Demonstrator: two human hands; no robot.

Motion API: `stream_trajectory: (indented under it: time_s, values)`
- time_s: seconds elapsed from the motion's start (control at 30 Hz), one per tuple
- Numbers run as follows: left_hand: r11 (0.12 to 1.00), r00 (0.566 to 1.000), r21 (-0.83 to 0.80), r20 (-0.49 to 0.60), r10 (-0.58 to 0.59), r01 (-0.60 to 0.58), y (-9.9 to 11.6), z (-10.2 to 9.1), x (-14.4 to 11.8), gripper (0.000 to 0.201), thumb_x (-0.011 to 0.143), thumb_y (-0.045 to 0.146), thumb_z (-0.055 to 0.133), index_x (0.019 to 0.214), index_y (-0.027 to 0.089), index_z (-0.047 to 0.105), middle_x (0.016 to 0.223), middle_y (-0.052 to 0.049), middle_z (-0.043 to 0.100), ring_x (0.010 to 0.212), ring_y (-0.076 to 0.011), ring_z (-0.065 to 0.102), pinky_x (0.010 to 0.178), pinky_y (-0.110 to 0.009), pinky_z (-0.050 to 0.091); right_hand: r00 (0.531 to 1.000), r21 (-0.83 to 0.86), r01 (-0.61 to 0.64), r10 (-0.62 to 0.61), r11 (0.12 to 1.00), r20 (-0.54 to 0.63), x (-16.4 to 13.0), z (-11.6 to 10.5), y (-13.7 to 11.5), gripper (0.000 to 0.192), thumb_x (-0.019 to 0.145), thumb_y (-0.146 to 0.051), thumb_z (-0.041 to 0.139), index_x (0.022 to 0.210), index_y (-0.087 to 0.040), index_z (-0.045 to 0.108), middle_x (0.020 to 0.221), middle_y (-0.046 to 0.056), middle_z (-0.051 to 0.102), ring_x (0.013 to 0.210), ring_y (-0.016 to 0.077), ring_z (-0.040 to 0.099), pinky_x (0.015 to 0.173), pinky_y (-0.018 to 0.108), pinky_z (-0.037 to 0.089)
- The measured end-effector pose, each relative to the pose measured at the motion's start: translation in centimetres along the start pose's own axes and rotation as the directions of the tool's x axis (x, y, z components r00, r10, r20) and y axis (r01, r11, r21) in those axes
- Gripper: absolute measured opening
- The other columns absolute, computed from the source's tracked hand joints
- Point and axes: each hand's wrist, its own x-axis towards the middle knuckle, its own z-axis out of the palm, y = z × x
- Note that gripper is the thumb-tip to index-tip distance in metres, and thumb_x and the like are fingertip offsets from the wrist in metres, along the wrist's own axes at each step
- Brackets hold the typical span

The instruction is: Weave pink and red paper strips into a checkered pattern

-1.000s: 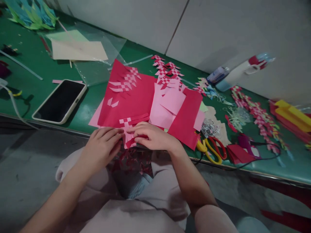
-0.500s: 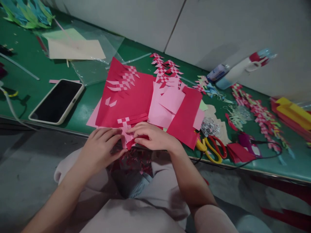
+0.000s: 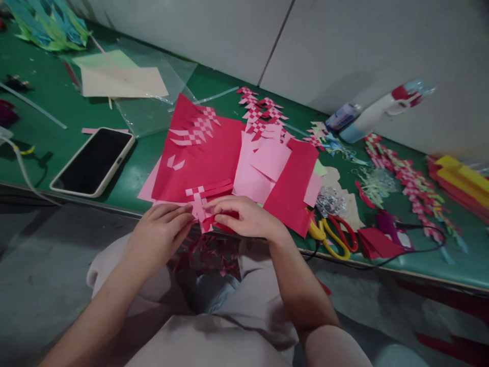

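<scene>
At the table's near edge lies a piece woven from pink and red paper strips. My left hand is closed at its left side, fingertips pinching a pink strip. From the right, my right hand closes on the same piece, thumb and fingers by a red strip; its exact grip is partly hidden. Beneath the piece is a large red paper sheet, bearing a row of finished checkered woven pieces and small pink scraps. Pink paper sheets lie to the right.
A phone lies to the left on the green table. Yellow and red-handled scissors, a purple device with a cord and woven chains are at right. A bottle stands near the wall. Red scraps lie below the edge.
My left thumb has drawn up from the piece's lower end, and more of that end now shows. My right fingers have shifted slightly. The whole view has moved a little.
</scene>
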Motion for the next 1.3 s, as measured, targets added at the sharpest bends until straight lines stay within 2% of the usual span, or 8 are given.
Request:
stream_trajectory:
  time_s: [0.07, 0.17, 0.4, 0.5, 0.6, 0.87, 1.03, 1.3]
  values:
    - [1.000, 1.000, 0.006, 0.003, -0.006, 0.006, 0.1, 0.0, 0.1, 0.019, 0.088, 0.026, 0.055, 0.096, 0.017, 0.069, 0.108, -0.007, 0.073, 0.097, -0.0252, 0.063, 0.088, -0.041, 0.050, 0.999, -0.015, 0.041, -0.041, 0.999, -0.010, 0.0, -0.1, -0.2, 0.014, 0.090, -0.017, 0.052, 0.087, -0.017, 0.066, 0.116, 0.009, 0.069, 0.111, 0.0176, 0.061, 0.097, 0.034, 0.045]
    - [1.000, 1.000, -0.002, 0.000, -0.011, 0.011, 0.1, -0.2, 0.2, 0.017, 0.087, 0.025, 0.055, 0.093, 0.017, 0.069, 0.106, -0.007, 0.074, 0.096, -0.0250, 0.063, 0.087, -0.040, 0.051, 0.995, -0.053, 0.096, -0.094, 0.994, 0.040, -0.1, -0.1, -0.5, 0.012, 0.089, -0.017, 0.055, 0.088, -0.018, 0.066, 0.109, 0.006, 0.072, 0.104, 0.0174, 0.061, 0.095, 0.034, 0.044]
    - [0.997, 0.999, -0.064, -0.009, -0.035, 0.035, 0.0, -0.2, 0.2, 0.017, 0.087, 0.024, 0.055, 0.096, 0.018, 0.068, 0.106, -0.008, 0.073, 0.097, -0.0238, 0.063, 0.085, -0.038, 0.052, 0.988, -0.168, 0.100, -0.077, 0.981, 0.135, 0.2, 0.4, -1.1, 0.015, 0.090, -0.017, 0.052, 0.092, -0.015, 0.067, 0.105, 0.007, 0.071, 0.100, 0.0181, 0.056, 0.091, 0.033, 0.042]
    - [0.994, 0.999, -0.093, -0.005, -0.052, 0.051, 0.2, -0.3, 0.3, 0.018, 0.089, 0.025, 0.054, 0.098, 0.018, 0.067, 0.105, -0.007, 0.073, 0.096, -0.0226, 0.063, 0.084, -0.037, 0.053, 0.983, -0.186, 0.122, -0.093, 0.975, 0.156, 0.3, 0.6, -1.3, 0.016, 0.090, -0.016, 0.052, 0.093, -0.014, 0.067, 0.106, 0.006, 0.072, 0.098, 0.0179, 0.055, 0.091, 0.032, 0.041]
    - [0.992, 0.998, -0.106, -0.008, -0.066, 0.065, 0.3, -0.4, 0.3, 0.021, 0.091, 0.024, 0.050, 0.101, 0.018, 0.067, 0.103, -0.008, 0.073, 0.095, -0.0213, 0.064, 0.084, -0.035, 0.052, 0.979, -0.215, 0.124, -0.084, 0.969, 0.187, 0.3, 0.7, -1.4, 0.017, 0.089, -0.014, 0.052, 0.086, -0.015, 0.068, 0.108, 0.004, 0.072, 0.095, 0.0182, 0.054, 0.090, 0.032, 0.041]
    - [0.992, 0.992, -0.030, 0.014, -0.123, 0.123, 0.4, -0.5, 0.3, 0.030, 0.092, 0.027, 0.048, 0.114, 0.014, 0.062, 0.097, -0.010, 0.071, 0.093, -0.0244, 0.063, 0.083, -0.037, 0.051, 0.974, -0.255, 0.167, -0.118, 0.952, 0.194, 0.1, 0.9, -1.4, 0.017, 0.088, -0.013, 0.052, 0.088, -0.015, 0.069, 0.115, 0.005, 0.070, 0.098, 0.0171, 0.054, 0.094, 0.033, 0.039]
    - [0.997, 0.998, 0.030, 0.005, -0.066, 0.066, 0.2, -0.3, 0.2, 0.033, 0.090, 0.021, 0.047, 0.121, 0.016, 0.059, 0.097, -0.010, 0.071, 0.093, -0.0247, 0.063, 0.084, -0.037, 0.050, 0.975, -0.276, 0.146, -0.091, 0.950, 0.203, 0.1, 1.1, -1.4, 0.019, 0.088, -0.012, 0.052, 0.089, -0.017, 0.070, 0.115, 0.005, 0.070, 0.099, 0.0174, 0.055, 0.095, 0.034, 0.037]
    - [0.998, 0.998, -0.015, 0.013, 0.061, -0.060, -0.3, -0.3, -0.2, 0.024, 0.087, 0.016, 0.049, 0.103, 0.018, 0.066, 0.114, -0.009, 0.070, 0.099, -0.0247, 0.062, 0.087, -0.041, 0.050, 0.977, -0.283, 0.151, -0.099, 0.947, 0.190, 0.0, 1.2, -1.1, 0.018, 0.086, -0.012, 0.052, 0.088, -0.017, 0.069, 0.115, 0.005, 0.070, 0.099, 0.0184, 0.055, 0.094, 0.035, 0.039]
